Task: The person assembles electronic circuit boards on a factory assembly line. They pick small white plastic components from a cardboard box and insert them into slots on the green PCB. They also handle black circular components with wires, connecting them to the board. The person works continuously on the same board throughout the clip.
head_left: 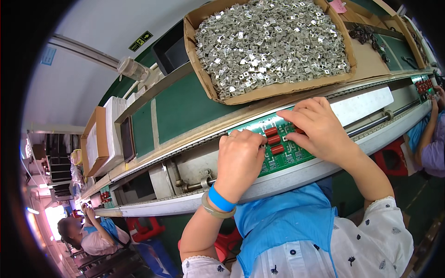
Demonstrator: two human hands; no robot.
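A green circuit board [291, 155] lies on the conveyor rails in front of me, with several red block-shaped components [277, 149] standing on it. My left hand [240, 157] is closed over the board's left part. Its thumb and fingertips press together beside the red components, and anything between them is too small to name. Over the right part, my right hand [317, 129] has index finger and thumb spread apart. A small silvery metal piece [285, 138] sits on the board at the thumb's tip. The fingers partly hide another red component.
A cardboard box [266, 98] heaped with small metal clips [273, 44] stands beyond the conveyor. A black tray [170, 46] is left of it. More boards lie along the line [422, 87], where other people work at both sides. Red stools [143, 229] stand below.
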